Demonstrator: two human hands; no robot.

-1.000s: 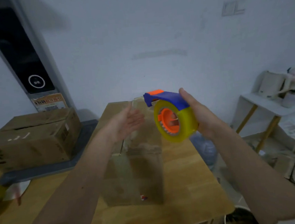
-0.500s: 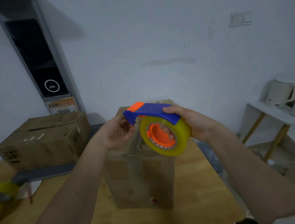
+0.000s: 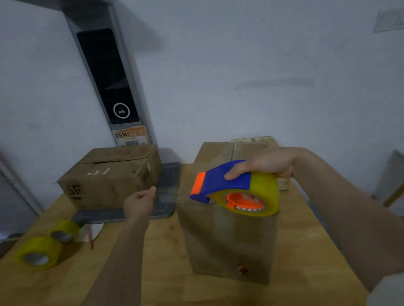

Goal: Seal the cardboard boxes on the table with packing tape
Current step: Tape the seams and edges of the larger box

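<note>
Head view: the right hand [image 3: 265,165] grips the tape dispenser [image 3: 233,189] over the tall cardboard box [image 3: 228,238] mid-table, fingers curled through the roll's core. The left hand [image 3: 140,202] pinches the loose tape end [image 3: 170,196], stretching a clear strip sideways, probably to get enough length for the seam. Half a second ago both hands were bunched together at the dispenser; now they're well apart. A second box [image 3: 110,178] waits back left, with spare tape rolls [image 3: 40,251] nearby.
</note>
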